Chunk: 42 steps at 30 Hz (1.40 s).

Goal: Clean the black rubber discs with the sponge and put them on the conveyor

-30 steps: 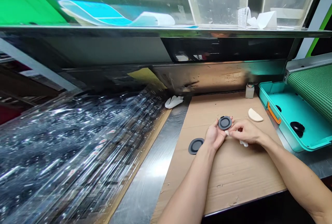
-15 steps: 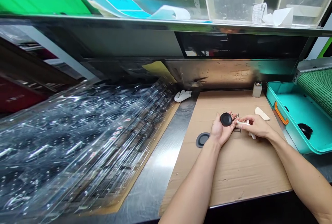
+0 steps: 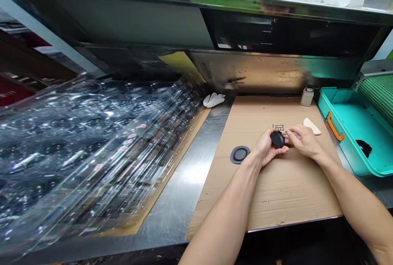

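Observation:
My left hand holds a small round black part, tilted, over the cardboard sheet. Close against its right side, my right hand is closed, with a bit of white cloth showing at the fingertips; most of the cloth is hidden. A flat dark grey disc lies on the cardboard left of my left hand. Beyond my right hand lies a cream-coloured half-round pad.
Clear plastic trays are stacked at the left. A crumpled white tissue lies behind, near a bottle at the cardboard's back right. A teal bin with an orange latch holds a black part. A metal ledge crosses above.
The black part is now tilted toward the right, closer to my right hand. The white cloth, which hung below my right hand, is mostly hidden. The camera view has tipped downward.

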{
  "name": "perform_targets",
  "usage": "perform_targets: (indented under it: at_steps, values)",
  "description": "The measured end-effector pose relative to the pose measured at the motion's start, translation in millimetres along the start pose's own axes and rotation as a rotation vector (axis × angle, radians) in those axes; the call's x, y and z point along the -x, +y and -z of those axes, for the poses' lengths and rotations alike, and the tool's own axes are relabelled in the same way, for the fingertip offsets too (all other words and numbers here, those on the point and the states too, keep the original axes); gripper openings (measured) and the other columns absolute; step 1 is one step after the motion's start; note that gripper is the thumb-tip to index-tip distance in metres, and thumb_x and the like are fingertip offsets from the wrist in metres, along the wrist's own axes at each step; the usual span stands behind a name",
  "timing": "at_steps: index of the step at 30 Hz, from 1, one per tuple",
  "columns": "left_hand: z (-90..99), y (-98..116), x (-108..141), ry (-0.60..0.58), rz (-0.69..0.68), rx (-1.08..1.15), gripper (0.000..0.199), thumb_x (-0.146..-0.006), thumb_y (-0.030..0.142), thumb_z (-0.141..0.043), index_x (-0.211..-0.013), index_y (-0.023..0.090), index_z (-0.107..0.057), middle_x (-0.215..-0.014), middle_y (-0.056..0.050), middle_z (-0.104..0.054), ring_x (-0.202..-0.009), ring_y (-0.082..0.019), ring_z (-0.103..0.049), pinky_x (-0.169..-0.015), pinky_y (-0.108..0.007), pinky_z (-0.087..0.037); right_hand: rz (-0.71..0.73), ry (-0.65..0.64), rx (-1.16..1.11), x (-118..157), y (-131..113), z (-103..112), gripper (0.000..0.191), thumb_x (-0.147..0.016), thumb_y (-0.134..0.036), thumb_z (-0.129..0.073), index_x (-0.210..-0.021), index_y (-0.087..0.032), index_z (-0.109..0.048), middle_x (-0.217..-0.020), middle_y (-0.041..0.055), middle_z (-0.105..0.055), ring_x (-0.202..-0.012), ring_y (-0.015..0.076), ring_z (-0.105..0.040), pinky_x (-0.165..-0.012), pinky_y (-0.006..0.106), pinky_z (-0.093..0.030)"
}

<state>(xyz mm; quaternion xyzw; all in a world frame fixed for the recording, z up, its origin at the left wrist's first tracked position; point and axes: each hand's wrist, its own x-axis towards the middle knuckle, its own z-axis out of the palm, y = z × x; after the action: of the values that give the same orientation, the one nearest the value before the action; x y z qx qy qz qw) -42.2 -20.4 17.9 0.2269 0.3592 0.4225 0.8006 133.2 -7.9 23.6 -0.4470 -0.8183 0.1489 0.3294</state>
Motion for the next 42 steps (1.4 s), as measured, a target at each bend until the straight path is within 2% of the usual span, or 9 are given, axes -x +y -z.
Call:
perform_targets:
  at_steps: [3,8,13,18,23,29,34,39,42]
  values:
    - [-1.4,-4,-1,0.009,0.005,-0.073,0.061,-0.104,0.057,-0.029,-0.103,0.008,-0.064,-0.073,-0.015,-0.072,-0.047,-0.017,-0.065,-0.043,-0.024,-0.054,-0.011,-0.035,0.022,0,0,-2,0.024,-0.099,-0.026,-0.05,-0.09,-0.018,-0.07,-0.085,0.004,-0.068,-0.079,0.0154,-0.06,-0.075,0.025,-0.041]
    - [-6.1,-17,-6,0.127,-0.081,-0.201,0.065,-0.099,0.066,-0.033,-0.098,0.009,-0.065,-0.065,-0.012,-0.07,-0.041,-0.017,-0.062,-0.039,-0.024,-0.05,-0.038,-0.133,0.116,-1,-4,-3,0.026,-0.1,-0.023,-0.046,-0.085,-0.017,-0.067,-0.083,0.0048,-0.066,-0.077,0.0158,-0.057,-0.074,0.026,-0.039]
    - [-8.7,-26,-8,0.239,-0.24,-0.506,0.075,-0.099,0.07,-0.027,-0.076,0.01,-0.067,-0.055,-0.011,-0.067,-0.034,-0.016,-0.057,-0.035,-0.024,-0.042,-0.023,-0.234,0.158,0,-9,4,0.031,-0.098,-0.02,-0.045,-0.072,-0.019,-0.061,-0.075,0.0028,-0.067,-0.072,0.015,-0.058,-0.074,0.025,-0.039]
    - [-11.2,-27,-4,0.287,-0.302,-0.695,0.08,-0.098,0.07,-0.022,-0.062,0.014,-0.065,-0.046,-0.01,-0.061,-0.033,-0.015,-0.052,-0.037,-0.025,-0.039,-0.027,-0.321,0.212,-1,-15,12,0.029,-0.094,-0.016,-0.046,-0.071,-0.02,-0.064,-0.075,0.0024,-0.07,-0.072,0.0151,-0.06,-0.072,0.025,-0.038]
    - [-14.1,-26,-1,0.254,-0.364,-0.846,0.073,-0.101,0.063,-0.025,-0.057,0.017,-0.06,-0.048,-0.007,-0.06,-0.038,-0.014,-0.054,-0.045,-0.026,-0.042,-0.013,-0.302,0.38,-4,-18,12,0.03,-0.094,-0.02,-0.048,-0.073,-0.019,-0.068,-0.082,0.0058,-0.072,-0.078,0.0177,-0.062,-0.073,0.027,-0.036]
    - [-12.4,-27,0,0.185,-0.468,-0.982,0.062,-0.102,0.052,-0.03,-0.056,0.019,-0.056,-0.053,-0.005,-0.062,-0.044,-0.015,-0.056,-0.054,-0.027,-0.042,-0.128,-0.387,0.429,-2,-20,21,0.027,-0.09,-0.025,-0.053,-0.068,-0.021,-0.07,-0.072,0.0051,-0.071,-0.068,0.0181,-0.059,-0.062,0.029,-0.03]
    - [-10.0,-26,-2,0.139,-0.478,-0.99,0.061,-0.103,0.046,-0.028,-0.057,0.02,-0.058,-0.049,-0.005,-0.059,-0.047,-0.016,-0.055,-0.056,-0.028,-0.042,-0.072,-0.366,0.38,-1,-22,27,0.03,-0.093,-0.024,-0.052,-0.073,-0.021,-0.073,-0.08,0.0054,-0.074,-0.075,0.0177,-0.062,-0.065,0.027,-0.033]
    - [-9.6,-27,-2,0.141,-0.484,-0.968,0.056,-0.102,0.046,-0.034,-0.059,0.019,-0.057,-0.051,-0.004,-0.06,-0.044,-0.015,-0.053,-0.054,-0.027,-0.04,-0.121,-0.407,0.374,-2,-22,28,0.028,-0.09,-0.024,-0.054,-0.071,-0.022,-0.074,-0.072,0.0039,-0.072,-0.063,0.0162,-0.057,-0.059,0.028,-0.029]
    - [-10.3,-28,-1,0.147,-0.485,-0.945,0.055,-0.102,0.045,-0.033,-0.06,0.019,-0.057,-0.055,-0.004,-0.063,-0.042,-0.014,-0.053,-0.055,-0.027,-0.04,-0.111,-0.409,0.372,-1,-24,30,0.028,-0.089,-0.022,-0.054,-0.069,-0.022,-0.074,-0.071,0.0041,-0.072,-0.062,0.0158,-0.056,-0.059,0.028,-0.028]
